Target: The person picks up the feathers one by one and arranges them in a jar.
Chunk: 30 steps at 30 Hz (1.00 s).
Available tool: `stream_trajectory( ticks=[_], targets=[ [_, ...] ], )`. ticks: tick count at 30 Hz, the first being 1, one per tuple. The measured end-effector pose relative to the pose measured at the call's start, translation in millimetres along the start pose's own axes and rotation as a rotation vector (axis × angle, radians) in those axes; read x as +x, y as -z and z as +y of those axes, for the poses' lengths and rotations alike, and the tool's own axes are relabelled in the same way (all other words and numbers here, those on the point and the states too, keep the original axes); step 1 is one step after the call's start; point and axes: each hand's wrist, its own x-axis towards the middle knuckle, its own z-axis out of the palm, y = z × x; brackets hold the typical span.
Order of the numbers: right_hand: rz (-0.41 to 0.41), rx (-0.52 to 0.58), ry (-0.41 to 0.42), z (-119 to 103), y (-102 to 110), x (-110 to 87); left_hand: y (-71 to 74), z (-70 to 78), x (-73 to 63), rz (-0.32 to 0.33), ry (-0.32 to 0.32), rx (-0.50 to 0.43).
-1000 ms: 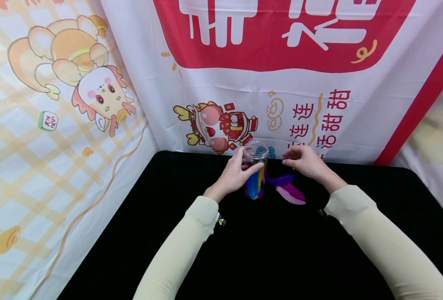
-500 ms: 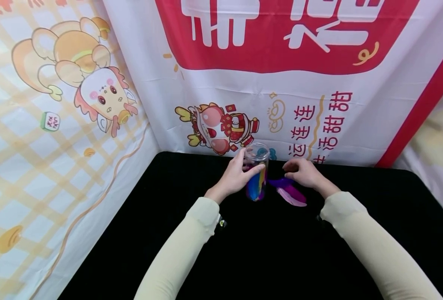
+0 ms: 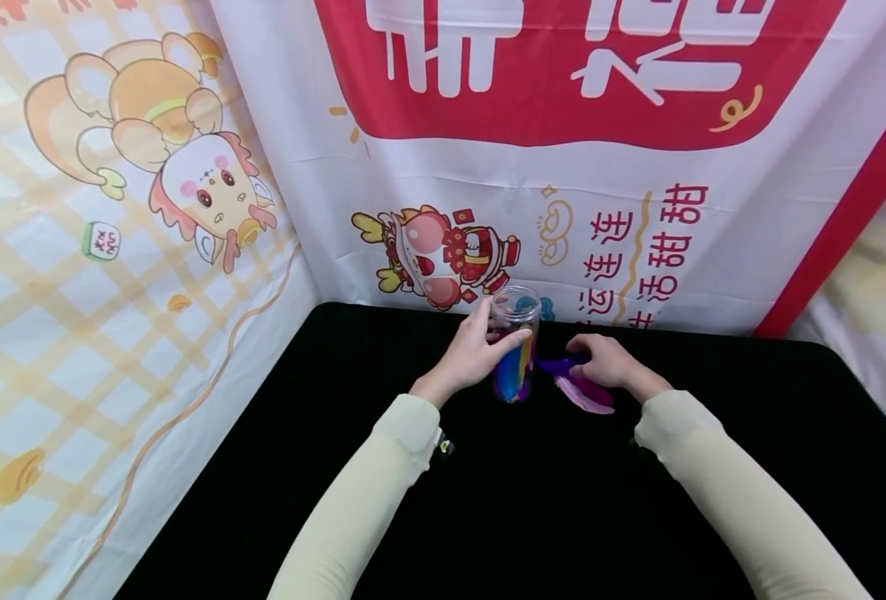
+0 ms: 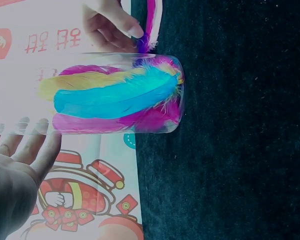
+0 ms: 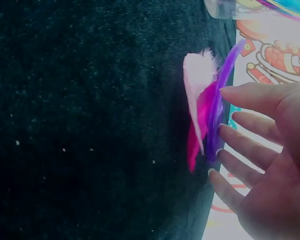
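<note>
My left hand (image 3: 476, 346) grips a clear jar (image 3: 519, 313), its thumb across the near side. The jar stands upright on the black table, with no lid on its mouth. Inside it, seen in the left wrist view, are a blue feather (image 4: 115, 100), a yellow feather (image 4: 47, 89) and magenta ones. Right of the jar lies a small group of loose feathers: a purple feather (image 5: 230, 62), a pale pink feather (image 5: 199, 72) and a magenta feather (image 5: 192, 150). My right hand (image 3: 609, 363) is over them, fingers spread, fingertips at the purple feather; no firm pinch shows.
The black cloth-covered table (image 3: 548, 500) ends at a printed fabric backdrop (image 3: 435, 167) close behind the jar. Another printed sheet (image 3: 150, 333) hangs along the left side.
My right hand has come down and toward me, from beside the jar's upper part to the loose feathers. The left hand keeps its hold on the jar in place.
</note>
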Motion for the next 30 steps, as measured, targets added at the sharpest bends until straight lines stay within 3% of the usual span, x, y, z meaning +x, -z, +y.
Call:
stream_trajectory(
  ticks=[13,23,30],
  targets=[
    [-0.032,0.051,-0.072,4,3,-1.2,1.4,3.1,0.7,-0.013,0.004,0.016],
    [-0.072,0.047,-0.033,3,-2,-2.6,1.6,0.7,1.5,-0.010,0.009,0.025],
    [-0.090,0.044,0.037,1,-10,0.3,0.5,0.5,1.3,-0.009,0.020,0.012]
  ],
)
